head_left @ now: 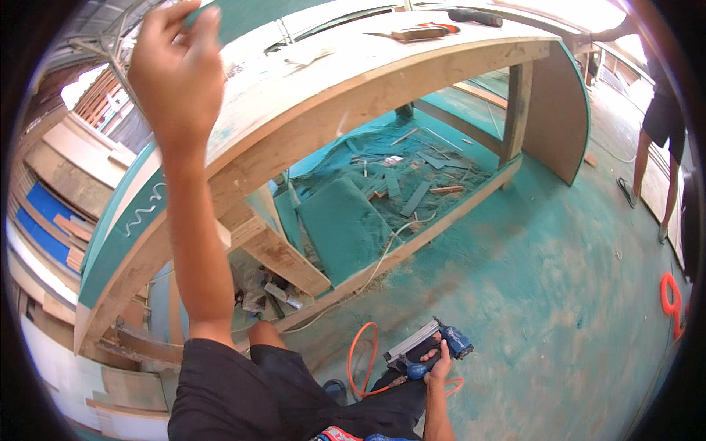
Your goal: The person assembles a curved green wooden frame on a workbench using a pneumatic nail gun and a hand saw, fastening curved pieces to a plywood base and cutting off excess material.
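Observation:
My right hand (439,365) is closed round the handle of a blue and silver air nail gun (412,343), held low beside my thigh. An orange air hose (353,360) loops from the tool's grip. My left hand (180,81) is raised at the upper left over the white-topped wooden frame (346,106), its arm stretched past the frame's near edge. Its fingers are curled and slightly blurred, with something teal between them that I cannot make out. Beyond the top lies a teal surface (257,18).
Tools with a dark handle (474,17) lie on the far top. Teal offcuts (415,198) and dust fill the frame's inside. A pale cord (386,253) crosses its lower rail. Stacked boards (81,176) stand left. Another person (665,110) stands at right, near an orange hose coil (669,294).

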`<state>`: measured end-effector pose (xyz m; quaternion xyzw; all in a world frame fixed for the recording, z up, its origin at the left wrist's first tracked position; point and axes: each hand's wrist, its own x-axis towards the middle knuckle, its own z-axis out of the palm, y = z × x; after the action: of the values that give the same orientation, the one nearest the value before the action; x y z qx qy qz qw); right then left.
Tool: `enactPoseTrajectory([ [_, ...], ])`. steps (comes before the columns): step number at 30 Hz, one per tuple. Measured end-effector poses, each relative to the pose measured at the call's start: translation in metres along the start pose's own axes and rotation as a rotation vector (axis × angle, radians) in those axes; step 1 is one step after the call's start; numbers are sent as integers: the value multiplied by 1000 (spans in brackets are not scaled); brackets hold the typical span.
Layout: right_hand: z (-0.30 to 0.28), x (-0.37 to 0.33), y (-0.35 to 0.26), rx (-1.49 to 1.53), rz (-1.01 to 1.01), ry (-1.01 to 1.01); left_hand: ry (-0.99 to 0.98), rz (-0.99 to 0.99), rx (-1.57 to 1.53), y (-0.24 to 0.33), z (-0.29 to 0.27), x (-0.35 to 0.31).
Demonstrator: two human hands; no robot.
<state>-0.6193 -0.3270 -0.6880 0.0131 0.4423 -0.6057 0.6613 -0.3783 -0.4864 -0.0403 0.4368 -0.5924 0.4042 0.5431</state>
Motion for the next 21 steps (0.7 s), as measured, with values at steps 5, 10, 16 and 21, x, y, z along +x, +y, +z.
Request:
enactPoseTrajectory([
  [5, -9, 0, 0, -48, 53, -40, 0, -117, -197, -36, -119, -52],
  [10, -6, 2, -1, -63, 135, -80, -73, -216, -173, -60, -191, -72],
  [16, 22, -16, -5, -49, 51, -99, 68, -297, -354, -95, -245, -63],
  [21, 25, -14, -1, -49, 22, -106, -12, -390, -415, -98, -245, -61],
])
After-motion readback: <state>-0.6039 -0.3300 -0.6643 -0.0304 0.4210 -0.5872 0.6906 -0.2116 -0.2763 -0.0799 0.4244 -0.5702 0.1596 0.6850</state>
